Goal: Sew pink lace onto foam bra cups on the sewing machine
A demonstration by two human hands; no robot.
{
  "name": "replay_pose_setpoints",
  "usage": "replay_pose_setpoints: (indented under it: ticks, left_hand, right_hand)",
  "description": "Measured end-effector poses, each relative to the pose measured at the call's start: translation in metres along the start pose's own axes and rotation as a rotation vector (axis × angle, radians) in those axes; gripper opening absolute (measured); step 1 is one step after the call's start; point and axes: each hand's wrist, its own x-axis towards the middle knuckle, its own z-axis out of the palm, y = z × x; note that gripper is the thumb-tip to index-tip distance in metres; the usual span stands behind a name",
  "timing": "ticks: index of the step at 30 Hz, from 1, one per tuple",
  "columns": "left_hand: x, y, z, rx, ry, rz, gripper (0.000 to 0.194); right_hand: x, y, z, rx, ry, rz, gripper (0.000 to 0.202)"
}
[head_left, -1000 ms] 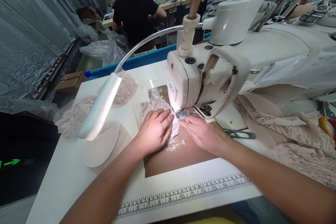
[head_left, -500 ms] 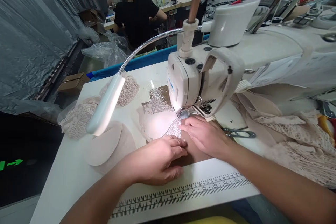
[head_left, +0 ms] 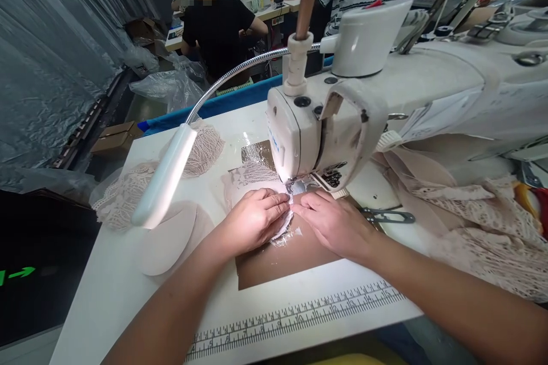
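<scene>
A pale lace fabric piece (head_left: 256,175) lies beneath the needle of a white sewing machine (head_left: 287,140), on a brown plate set on the table. My left hand (head_left: 258,218) rests on the lace just left of the needle, fingers pressed together and closed over its edge. From the right, my right hand (head_left: 334,221) pinches at the same edge, its fingertips close to the presser foot. The two hands' fingertips nearly meet. Part of the lace is covered by my left hand, and the needle tip is hard to make out.
A lamp (head_left: 165,177) on a bendy neck hangs over the left side. Lace pieces (head_left: 203,151) and round pale fabric pieces (head_left: 166,242) lie at left. Grey thread snips (head_left: 389,215) and piled lace (head_left: 492,239) sit at right. A printed ruler (head_left: 295,319) runs along the front edge.
My left hand has moved up and left, from the brown plate onto the lace beside the needle. The lace has turned and bunched under it. My right hand stays nearly in place.
</scene>
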Motion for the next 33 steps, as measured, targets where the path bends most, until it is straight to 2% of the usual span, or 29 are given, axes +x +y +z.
replay_pose_setpoints:
  ticks: [6, 13, 17, 25, 33]
  left_hand:
    - [0.002, 0.006, -0.001, 0.02, -0.001, -0.039, 0.037]
    - [-0.001, 0.004, -0.001, -0.007, 0.008, -0.04, 0.035]
    - [0.001, 0.007, 0.002, -0.002, 0.02, -0.061, 0.035]
    - [0.007, 0.015, 0.005, 0.083, 0.03, -0.155, 0.034]
    - [0.001, 0.013, 0.005, 0.122, 0.035, -0.147, 0.035]
  right_hand:
    - [0.004, 0.0, -0.003, 0.028, -0.01, 0.067, 0.031]
    - [-0.003, 0.003, -0.004, 0.079, -0.056, -0.03, 0.029]
    - [-0.005, 0.004, 0.0, 0.085, -0.024, -0.03, 0.028]
    - [0.004, 0.002, -0.007, 0.031, 0.001, 0.073, 0.026]
    - [0.008, 0.002, -0.01, -0.033, 0.006, 0.156, 0.029]
